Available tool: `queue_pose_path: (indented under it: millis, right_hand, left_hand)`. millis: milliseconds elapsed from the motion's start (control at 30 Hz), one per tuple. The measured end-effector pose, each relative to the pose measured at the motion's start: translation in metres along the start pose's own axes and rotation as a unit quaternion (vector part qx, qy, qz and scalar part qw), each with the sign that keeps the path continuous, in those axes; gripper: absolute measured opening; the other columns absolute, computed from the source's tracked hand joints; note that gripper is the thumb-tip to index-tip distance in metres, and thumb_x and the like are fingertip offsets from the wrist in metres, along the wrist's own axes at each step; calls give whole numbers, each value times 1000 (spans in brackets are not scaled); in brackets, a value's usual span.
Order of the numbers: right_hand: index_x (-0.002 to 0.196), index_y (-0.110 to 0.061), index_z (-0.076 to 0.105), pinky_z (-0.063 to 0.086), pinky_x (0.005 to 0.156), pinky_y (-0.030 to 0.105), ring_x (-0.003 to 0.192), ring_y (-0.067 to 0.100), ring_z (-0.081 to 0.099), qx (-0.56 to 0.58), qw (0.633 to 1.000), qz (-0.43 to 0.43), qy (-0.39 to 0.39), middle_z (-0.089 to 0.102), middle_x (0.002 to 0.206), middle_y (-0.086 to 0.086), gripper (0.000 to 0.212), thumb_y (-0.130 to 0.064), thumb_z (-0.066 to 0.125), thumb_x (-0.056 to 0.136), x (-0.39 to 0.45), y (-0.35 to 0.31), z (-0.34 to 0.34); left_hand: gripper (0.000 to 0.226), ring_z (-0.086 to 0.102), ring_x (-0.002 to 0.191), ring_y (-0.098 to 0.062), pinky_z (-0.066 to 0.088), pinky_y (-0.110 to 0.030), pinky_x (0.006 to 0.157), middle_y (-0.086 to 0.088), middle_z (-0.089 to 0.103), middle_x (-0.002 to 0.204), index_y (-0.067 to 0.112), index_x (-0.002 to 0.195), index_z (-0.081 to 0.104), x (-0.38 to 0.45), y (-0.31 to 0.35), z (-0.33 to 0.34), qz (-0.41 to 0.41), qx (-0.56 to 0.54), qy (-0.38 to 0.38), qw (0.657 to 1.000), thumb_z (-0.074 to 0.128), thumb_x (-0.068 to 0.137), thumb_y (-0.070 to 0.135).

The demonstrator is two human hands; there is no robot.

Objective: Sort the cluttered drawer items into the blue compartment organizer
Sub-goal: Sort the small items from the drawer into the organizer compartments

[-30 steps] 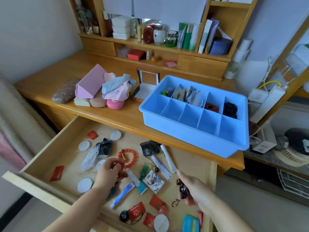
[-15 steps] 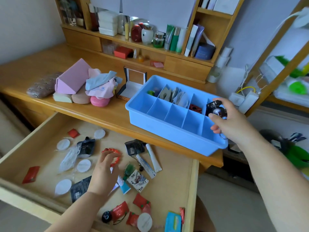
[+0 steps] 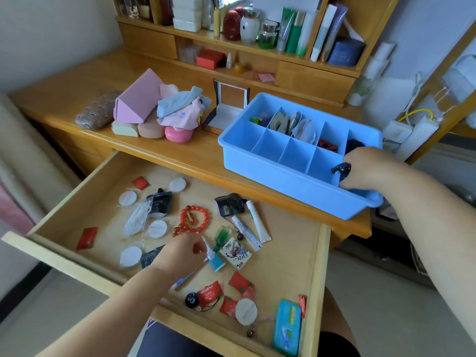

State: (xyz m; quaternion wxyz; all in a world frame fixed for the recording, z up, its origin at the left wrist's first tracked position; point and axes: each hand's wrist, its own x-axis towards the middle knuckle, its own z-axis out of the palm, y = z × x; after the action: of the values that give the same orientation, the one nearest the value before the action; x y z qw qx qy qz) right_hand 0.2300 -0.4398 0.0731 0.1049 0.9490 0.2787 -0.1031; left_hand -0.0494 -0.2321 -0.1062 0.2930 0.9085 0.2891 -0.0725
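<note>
Blue organizer [image 3: 260,166] sits at the desk edge; right hand [image 3: 365,168] grips a dark keychain [image 3: 341,169] over its near-right compartment. Left hand [image 3: 180,251] pinches a red bead bracelet [image 3: 193,220] in the drawer [image 3: 304,264].

I see the organizer [image 3: 260,163] on the desk [image 3: 77,88], at its right front. The open drawer [image 3: 283,274] lies before and below it. My right hand [image 3: 368,168] is in the organizer's near right compartment; my left hand [image 3: 180,251] is in the drawer, just before the bracelet [image 3: 193,220]. Tubes [image 3: 257,222] lie right of the bracelet.
</note>
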Motion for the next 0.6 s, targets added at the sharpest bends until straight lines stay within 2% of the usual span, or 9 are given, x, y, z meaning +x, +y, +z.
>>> queue_pose_path:
  millis: [67,167,267,333,367,433,500,533,600]
  right_hand:
    - [71,-19,52,42,69,31,77,19,51,-72,997,18,-18,55,78,2,20,-36,61,77,-2,-1,-1]
    - [75,-24,50,38,89,38,92,19,39,-137,988,45,-57,51,85,-1,23,-46,54,82,-2,-2,1]
    - [75,-22,58,39,90,39,91,19,46,-82,994,39,-53,56,84,-1,21,-42,55,83,-6,0,0]
    - [94,-22,68,45,89,38,97,23,56,46,998,36,17,65,100,-1,18,-35,59,84,-11,5,4]
    - [103,-22,68,46,88,37,102,24,57,119,989,36,82,66,108,-1,21,-32,60,86,-15,8,8]
    - [105,-16,67,44,85,35,104,27,56,214,942,7,258,67,108,3,21,-24,58,88,-30,6,20]
    - [96,-11,68,39,78,33,93,29,55,205,887,-76,406,69,95,6,18,-20,56,87,-51,-9,34]
    - [92,-11,68,38,74,31,86,27,55,198,867,-128,439,68,89,5,17,-20,55,86,-64,-22,43]
    - [86,-13,66,41,69,30,77,21,55,216,851,-234,418,65,81,-1,15,-23,54,84,-84,-50,69]
  left_hand:
    - [15,51,60,-4,40,-16,53,11,56,71,27,71,53,-9,-3,-1,-14,38,-96,995,58,82,19]
    - [4,53,71,-4,41,-14,59,13,56,82,27,82,61,-18,-4,2,-17,92,-193,977,64,80,24]
    - [24,54,80,-9,45,-21,69,10,57,89,26,91,60,-23,-1,5,-30,140,-244,959,73,74,36]
    - [33,54,87,-13,45,-25,75,7,55,93,23,94,57,-24,2,7,-23,193,-255,947,74,72,40]
    - [34,54,88,-15,44,-25,76,6,54,94,22,94,55,-24,3,9,-15,215,-253,943,74,72,41]
    - [38,52,84,-15,44,-27,75,4,53,94,19,99,58,-25,5,12,-8,237,-248,939,73,73,42]
    - [40,51,81,-14,45,-27,72,1,56,95,17,103,59,-25,6,12,-12,237,-247,939,72,74,41]
    - [36,53,80,-13,46,-27,71,2,58,97,19,102,59,-25,5,10,-19,219,-241,945,71,74,38]
    - [26,57,76,-9,52,-24,69,7,61,95,24,95,58,-24,4,3,-28,141,-214,966,71,74,33]
